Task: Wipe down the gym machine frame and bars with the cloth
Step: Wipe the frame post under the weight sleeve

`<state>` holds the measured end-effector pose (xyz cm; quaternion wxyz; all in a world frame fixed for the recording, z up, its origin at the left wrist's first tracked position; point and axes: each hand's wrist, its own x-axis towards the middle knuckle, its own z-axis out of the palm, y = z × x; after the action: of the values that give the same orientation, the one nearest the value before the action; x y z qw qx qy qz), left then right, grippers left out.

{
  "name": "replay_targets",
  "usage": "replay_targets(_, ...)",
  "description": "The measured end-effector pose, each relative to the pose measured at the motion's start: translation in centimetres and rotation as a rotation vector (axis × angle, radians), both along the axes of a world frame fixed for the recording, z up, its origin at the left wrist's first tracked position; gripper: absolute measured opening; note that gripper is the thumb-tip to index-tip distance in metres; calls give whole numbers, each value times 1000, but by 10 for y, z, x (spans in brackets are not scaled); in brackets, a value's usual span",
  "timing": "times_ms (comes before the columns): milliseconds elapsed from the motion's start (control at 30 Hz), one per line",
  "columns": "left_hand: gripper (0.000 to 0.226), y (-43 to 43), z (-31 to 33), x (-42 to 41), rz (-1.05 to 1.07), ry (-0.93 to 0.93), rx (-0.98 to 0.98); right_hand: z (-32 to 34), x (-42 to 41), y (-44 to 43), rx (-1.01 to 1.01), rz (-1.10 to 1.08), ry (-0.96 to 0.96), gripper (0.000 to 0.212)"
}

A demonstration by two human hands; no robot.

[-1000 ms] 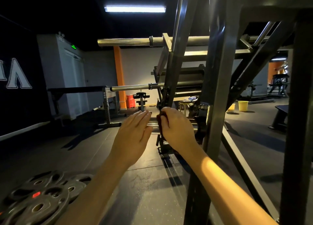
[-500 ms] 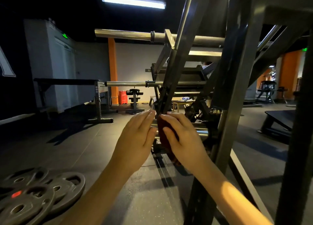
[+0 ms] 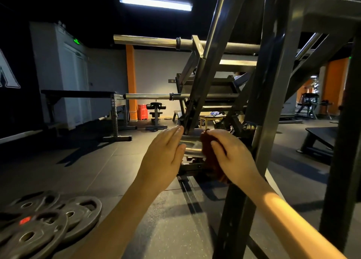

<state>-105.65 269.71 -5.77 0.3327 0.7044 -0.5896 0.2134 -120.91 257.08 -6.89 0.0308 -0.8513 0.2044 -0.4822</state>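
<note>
We see the right hand (image 3: 232, 155) with its fingers curled round a dark red cloth (image 3: 207, 148) and pressing it on a short chrome bar (image 3: 192, 148) low on the machine. The loose end of the cloth hangs below the bar. The left hand (image 3: 163, 157) is flat, with straight fingers close together. It holds nothing, and its fingertips lie at the free end of the same bar; we cannot tell how firmly they touch it.

We judge that the work is somewhere in the middle, at this one bar. No surface shows a clear mark of wiping, so what is already done we cannot say. The two long chrome bars (image 3: 148, 40) higher up and the sloping tubes of the machine frame (image 3: 273, 102) are not under the cloth now, and they probably remain to be wiped. Weight plates (image 3: 48, 225) lie on the floor at the left.
</note>
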Motion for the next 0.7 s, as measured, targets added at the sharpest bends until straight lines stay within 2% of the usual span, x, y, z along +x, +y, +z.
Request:
replay_targets(100, 49, -1, 0, -2, -6, 26, -13, 16, 32, 9, 189, -77, -69, 29)
replay_targets(167, 48, -1, 0, -5, -42, 56, -31, 11, 51, 33, 48, 18, -128, 31)
replay_targets(233, 51, 1, 0, -5, -76, 61, -52, -8, 48, 41, -140, 88, -80, 39)
replay_targets(267, 50, 1, 0, -3, -62, 51, -36, -11, 36, 36, -161, 109, -36, 42)
replay_targets(367, 51, 1, -2, 1, -23, 42, 9, -9, 7, 6, -12, 42, -13, 41)
replay_targets(500, 50, -1, -2, 0, -48, 74, -23, 1, 34, 13, 136, -131, -188, 34)
replay_targets(567, 50, -1, -3, -2, -66, 83, -49, -8, 54, 35, 2, -60, -219, 38)
replay_targets(633, 52, -1, -3, -1, -74, 72, -60, -19, 49, 36, -158, 31, -128, 38)
replay_targets(700, 49, 0, -4, 1, -50, 49, -38, -18, 24, 20, -184, 61, -42, 42)
